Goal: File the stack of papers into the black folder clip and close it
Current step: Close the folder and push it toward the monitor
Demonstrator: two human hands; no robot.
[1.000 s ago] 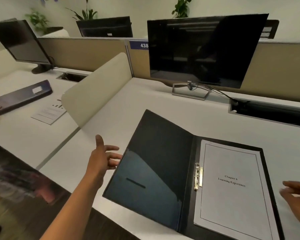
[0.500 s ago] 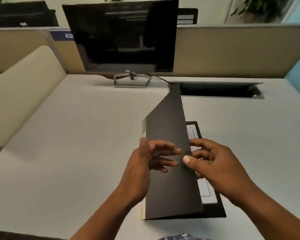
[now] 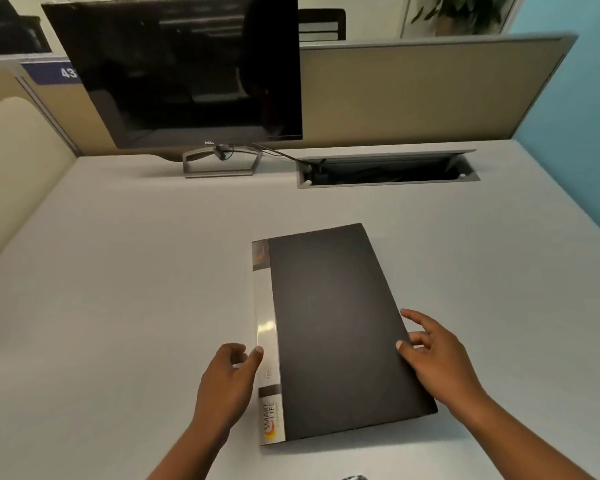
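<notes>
Half a second ago the cover stood upright between both hands; now it lies flat, and the black folder (image 3: pixel 340 337) rests shut on the bench (image 3: pixel 118 306) in the lower centre of the frame. Its long axis runs from the bottom edge up toward the monitor (image 3: pixel 184 71), spine on the left. The left hand (image 3: pixel 227 379) sits at the spine, loosely curled, thumb touching the label strip. The right hand (image 3: pixel 433 355) is open, fingers spread on the right edge. Both are equally near. The papers are hidden inside. The task looks finished; the hands need only lift away.
</notes>
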